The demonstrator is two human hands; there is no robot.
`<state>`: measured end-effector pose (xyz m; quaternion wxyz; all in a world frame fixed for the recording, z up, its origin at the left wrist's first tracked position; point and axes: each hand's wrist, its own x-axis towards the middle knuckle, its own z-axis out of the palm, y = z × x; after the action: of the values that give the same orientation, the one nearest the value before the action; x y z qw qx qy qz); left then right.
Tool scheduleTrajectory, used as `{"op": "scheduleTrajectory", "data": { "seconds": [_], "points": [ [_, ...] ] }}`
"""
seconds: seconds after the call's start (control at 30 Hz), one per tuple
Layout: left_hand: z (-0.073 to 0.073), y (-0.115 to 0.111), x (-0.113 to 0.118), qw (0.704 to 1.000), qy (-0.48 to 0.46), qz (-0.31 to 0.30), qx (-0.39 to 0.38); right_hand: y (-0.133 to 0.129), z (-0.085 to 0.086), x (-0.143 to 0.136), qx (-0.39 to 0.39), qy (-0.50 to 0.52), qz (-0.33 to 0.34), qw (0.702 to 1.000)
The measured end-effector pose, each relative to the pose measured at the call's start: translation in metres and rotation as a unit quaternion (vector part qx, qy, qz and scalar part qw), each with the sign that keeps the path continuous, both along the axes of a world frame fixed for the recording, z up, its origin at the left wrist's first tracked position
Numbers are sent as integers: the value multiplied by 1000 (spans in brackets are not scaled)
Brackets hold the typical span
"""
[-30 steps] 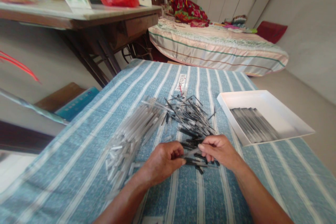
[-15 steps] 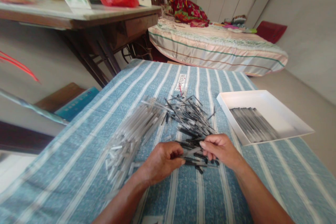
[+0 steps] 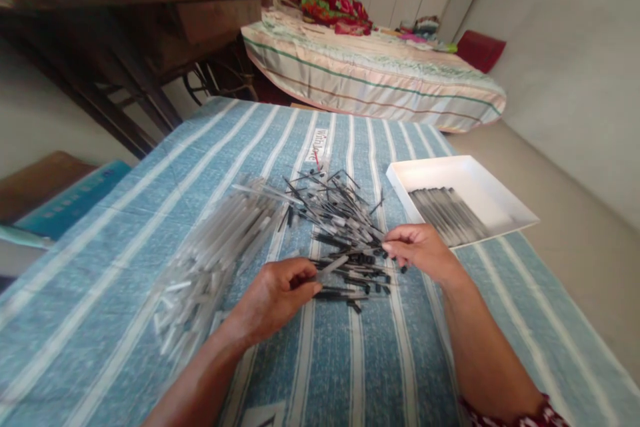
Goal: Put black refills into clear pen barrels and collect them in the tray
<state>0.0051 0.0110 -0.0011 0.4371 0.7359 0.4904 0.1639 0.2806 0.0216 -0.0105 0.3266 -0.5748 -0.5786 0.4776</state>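
My left hand [image 3: 283, 293] pinches a clear pen barrel [image 3: 334, 267], whose free end points up to the right. Thumb and fingers of my right hand [image 3: 420, 250] are closed at the right edge of a loose heap of black pen refills and small parts [image 3: 340, 207]; what they hold is too small to make out. Below that heap, black pen caps and dark pieces [image 3: 353, 273] lie between my hands. To the left are a stack of clear pen barrels [image 3: 227, 227] and a pile of short clear caps or tubes [image 3: 187, 310].
A white box [image 3: 500, 200] at the right holds a row of dark-filled pens [image 3: 445, 213]. Everything lies on a blue striped tablecloth [image 3: 150, 213] with a "With love" label [image 3: 317, 145]. Beyond are a wooden table [image 3: 215, 13] and a bed [image 3: 375, 73].
My right hand has moved away from the clear barrel, up to the edge of the refill heap. My left hand keeps the barrel. The whole view has shifted, with the scene sliding left.
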Motion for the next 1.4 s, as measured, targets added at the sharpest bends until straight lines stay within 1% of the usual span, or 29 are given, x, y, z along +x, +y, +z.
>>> {"op": "scheduleTrajectory", "data": {
  "seconds": [0.1,0.23,0.3,0.43,0.5,0.57,0.67,0.9,1.0,1.07,1.2,1.27,1.33,1.4],
  "points": [
    [0,1,0,1000,8,-1,2,1,-2,-4,-9,-32,18,999],
    [0,1,-1,1000,21,11,14,1,-2,-6,-7,-37,31,999],
    [0,2,-2,999,25,17,21,-1,1,1,1,-64,32,997],
    [0,2,-2,999,27,26,23,-11,4,24,14,-153,46,987],
    [-1,2,-2,999,27,31,24,-17,1,32,-3,-179,56,982],
    [-2,2,-1,999,26,33,27,-23,-2,34,-25,-180,62,981],
    [-2,2,-1,999,25,31,37,-31,-6,28,-29,-165,71,983],
    [-3,4,-3,997,34,38,51,-46,-6,-4,-10,-142,105,984],
    [-4,5,-4,997,26,38,61,-52,-8,-17,23,-144,113,983],
    [-4,4,-4,997,24,35,69,-54,-10,-25,55,-165,112,978],
    [-3,4,-4,996,32,32,77,-53,-13,-34,88,-232,107,963],
    [-2,3,-4,995,34,30,83,-52,-15,-36,97,-243,100,960],
    [-1,3,-3,995,31,28,90,-52,-18,-37,103,-227,80,965],
    [0,2,-3,995,22,24,89,-53,-20,-36,101,-175,41,979]
  ]
}}
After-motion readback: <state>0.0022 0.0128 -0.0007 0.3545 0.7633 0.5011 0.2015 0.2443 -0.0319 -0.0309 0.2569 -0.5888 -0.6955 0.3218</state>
